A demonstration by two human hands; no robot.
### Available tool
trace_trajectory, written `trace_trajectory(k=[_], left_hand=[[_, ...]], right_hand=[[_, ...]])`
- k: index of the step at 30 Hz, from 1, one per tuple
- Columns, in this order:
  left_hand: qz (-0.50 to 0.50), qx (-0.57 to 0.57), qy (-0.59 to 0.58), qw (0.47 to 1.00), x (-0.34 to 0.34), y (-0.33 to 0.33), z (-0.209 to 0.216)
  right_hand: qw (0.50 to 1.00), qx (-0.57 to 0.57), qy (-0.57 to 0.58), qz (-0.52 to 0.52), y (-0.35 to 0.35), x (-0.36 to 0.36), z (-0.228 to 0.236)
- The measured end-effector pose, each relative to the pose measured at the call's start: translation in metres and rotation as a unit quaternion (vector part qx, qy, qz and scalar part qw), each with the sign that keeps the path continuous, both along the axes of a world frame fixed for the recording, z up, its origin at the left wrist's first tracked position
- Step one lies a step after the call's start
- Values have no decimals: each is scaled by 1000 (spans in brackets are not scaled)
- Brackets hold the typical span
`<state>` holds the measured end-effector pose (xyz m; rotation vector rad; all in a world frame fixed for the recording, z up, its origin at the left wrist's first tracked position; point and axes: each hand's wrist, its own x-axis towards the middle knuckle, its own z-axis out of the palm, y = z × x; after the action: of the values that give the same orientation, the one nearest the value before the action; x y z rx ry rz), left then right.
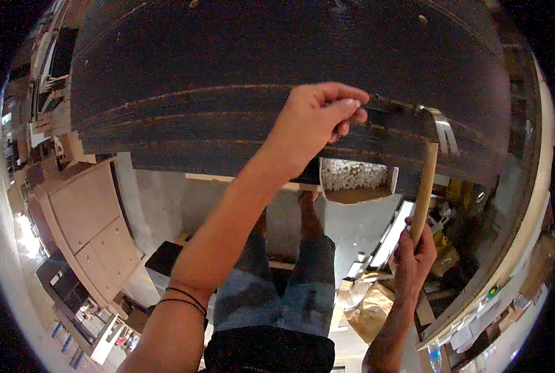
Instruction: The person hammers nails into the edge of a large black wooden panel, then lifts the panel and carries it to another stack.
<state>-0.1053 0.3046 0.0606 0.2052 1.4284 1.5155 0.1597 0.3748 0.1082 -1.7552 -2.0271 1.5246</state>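
My left hand (pixel 324 118) is over the dark panel (pixel 259 50), thumb and forefinger pinched together near one of its long grooves. Whatever is between those fingertips is too small to make out. Lower on the right, my right hand (pixel 416 248) is closed around the pale wooden handle of a hammer (pixel 424 193). The handle points away from me, and its shiny metal head is smeared by motion over the panel's right part. Between the two hands, at the panel's near edge, an open cardboard box (pixel 358 198) holds many small whitish pegs (pixel 355 174).
At the left stands a brown cabinet (pixel 94 230) with a black box-like object (pixel 66 280) beside it. Crumpled brown paper (pixel 370 308) lies low on the right. A long pale edge (pixel 513 248) curves along the right side, with assorted items beyond it.
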Motion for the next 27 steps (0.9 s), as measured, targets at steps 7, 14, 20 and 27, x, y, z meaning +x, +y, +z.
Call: trace_trajectory(k=[7, 14, 20, 27], left_hand=[[-57, -94, 383, 917, -20, 33, -21], [-91, -104, 380, 915, -22, 38, -19], [-51, -52, 292, 954, -17, 31, -19], [98, 18, -26, 995, -26, -16, 3]], right_hand=[[999, 29, -5, 12, -8, -14, -6], [997, 68, 20, -1, -8, -13, -15], [989, 101, -16, 104, 1, -28, -9], [961, 237, 108, 89, 2, -16, -26]])
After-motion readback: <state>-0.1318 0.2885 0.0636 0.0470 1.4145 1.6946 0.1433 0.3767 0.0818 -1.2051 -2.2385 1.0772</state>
